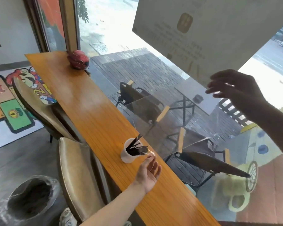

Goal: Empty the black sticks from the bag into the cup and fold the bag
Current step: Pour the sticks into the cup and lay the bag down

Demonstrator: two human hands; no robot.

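Observation:
A white cup (127, 154) stands on the narrow wooden counter (88, 101) beside the window. Several black sticks (136, 147) lean in the cup, their upper ends fanned out to the right. A clear plastic bag (178, 121) hangs stretched above the cup, hard to make out against the glass. Its lower end reaches the cup's mouth. My left hand (149, 171) pinches the bag's low corner just right of the cup. My right hand (235, 92) is raised high at the right and holds the bag's upper edge, fingers spread.
A red round object (78, 60) sits at the counter's far end. Two tan padded chairs (75, 173) stand left of the counter, and a lined bin (31, 198) is on the floor. The window glass (170, 70) runs along the counter's right edge.

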